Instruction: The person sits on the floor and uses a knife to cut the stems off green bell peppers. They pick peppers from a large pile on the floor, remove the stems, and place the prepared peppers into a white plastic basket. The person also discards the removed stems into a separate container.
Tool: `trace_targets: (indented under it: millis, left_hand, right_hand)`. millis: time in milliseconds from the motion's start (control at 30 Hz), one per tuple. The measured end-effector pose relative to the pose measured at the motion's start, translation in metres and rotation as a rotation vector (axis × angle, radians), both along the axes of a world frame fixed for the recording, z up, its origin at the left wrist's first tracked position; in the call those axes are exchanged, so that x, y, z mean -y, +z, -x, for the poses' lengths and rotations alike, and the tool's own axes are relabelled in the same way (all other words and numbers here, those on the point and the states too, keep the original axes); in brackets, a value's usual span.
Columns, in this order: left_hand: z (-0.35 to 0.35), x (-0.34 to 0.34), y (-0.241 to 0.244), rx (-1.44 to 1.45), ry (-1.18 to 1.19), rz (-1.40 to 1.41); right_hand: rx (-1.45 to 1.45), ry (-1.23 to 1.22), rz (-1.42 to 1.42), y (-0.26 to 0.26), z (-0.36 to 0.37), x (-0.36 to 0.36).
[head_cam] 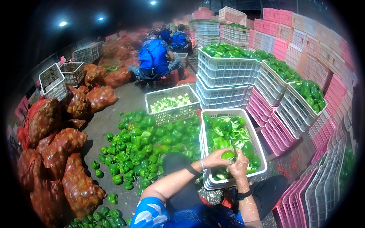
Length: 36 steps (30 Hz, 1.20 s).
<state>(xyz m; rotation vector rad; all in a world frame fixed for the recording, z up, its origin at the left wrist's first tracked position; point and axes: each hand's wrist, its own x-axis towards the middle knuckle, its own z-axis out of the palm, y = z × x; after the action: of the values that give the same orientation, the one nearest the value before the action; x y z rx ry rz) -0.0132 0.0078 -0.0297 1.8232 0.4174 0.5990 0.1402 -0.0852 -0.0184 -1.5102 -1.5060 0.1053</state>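
My left hand [214,158] grips a green bell pepper [228,155] over a white plastic crate [203,134] between my knees. My right hand [240,166] is closed against the pepper's right side. A thin, dark tool [233,144], which looks like a small knife, sticks up out of the right hand; its handle is hidden. Cut and whole green peppers [222,126] fill the crate below both hands. To the left, a wide heap of whole green bell peppers [137,145] lies on the floor.
A crate [171,112] of pale pepper cores stands beyond the heap. Stacked crates [228,71] of peppers rise at the right, with pink and white crates [296,196] close by. Red mesh sacks [81,179] line the left. A person in blue [154,57] sits ahead, others farther back.
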Motion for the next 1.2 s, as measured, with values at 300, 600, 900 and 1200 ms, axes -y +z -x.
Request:
trace_targets:
  millis: [300,600,900,1200]
  left_hand:
    - [-0.012,0.011,0.004,0.031,-0.059,0.334]
    - [-0.008,0.007,-0.003,0.227,-0.135,0.721]
    - [-0.024,0.012,0.006,0.081,0.01,0.359]
    - [-0.032,0.013,-0.004,0.341,0.035,0.787]
  right_hand:
    - [-0.811,0.257,0.21,-0.025,-0.032,0.008]
    - [-1.28,0.439,0.188,-0.011,-0.02,0.01]
    - [-0.169,-0.054,0.059,-0.004,-0.018,0.005]
    - [-1.217,0.167,0.035,-0.014,-0.027,-0.001]
